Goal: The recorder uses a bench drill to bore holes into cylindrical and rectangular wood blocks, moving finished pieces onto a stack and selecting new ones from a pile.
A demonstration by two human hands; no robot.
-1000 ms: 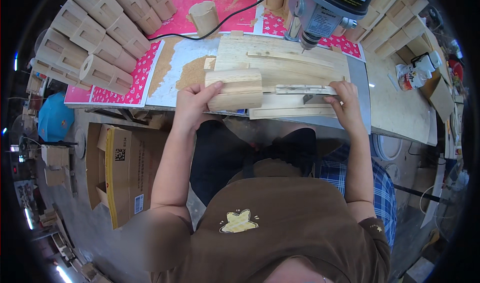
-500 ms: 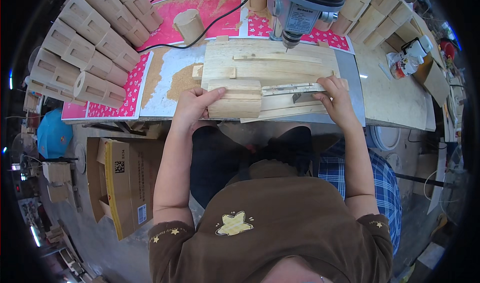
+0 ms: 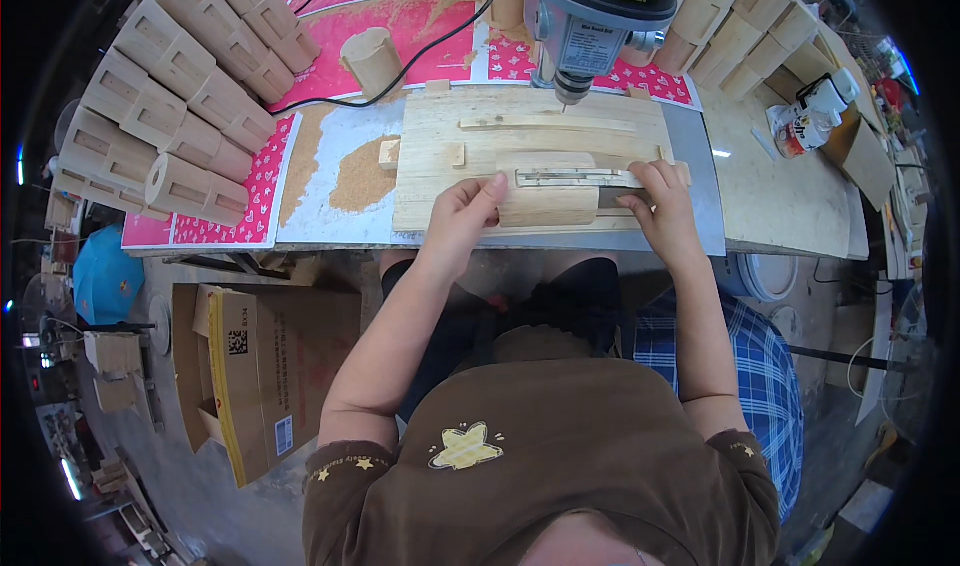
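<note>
My left hand (image 3: 463,218) grips the left end of a pale wooden block (image 3: 545,208), thumb on top, above the flat wooden board (image 3: 425,191) on the bench. With thumb and fingers pinched, my right hand (image 3: 662,211) holds the right end of a narrow, light strip with dark marks (image 3: 570,178). The strip lies lengthwise along the block's upper face, over what looks like its groove. A dark flat piece (image 3: 612,198) shows below the strip by my right thumb; what it belongs to is unclear. Beyond the block hangs the bench drill (image 3: 600,26), its bit above the board.
Grooved wooden blocks (image 3: 200,181) are stacked at the left, and more stacks (image 3: 745,16) stand at the right. A single block (image 3: 371,63) stands near the black cable (image 3: 400,78). Sawdust (image 3: 365,174) lies left of the board. A white bottle (image 3: 805,126) stands far right.
My left hand has carried the block rightward, under the strip. The strip, formerly beside the block in my right hand, now lies along its top.
</note>
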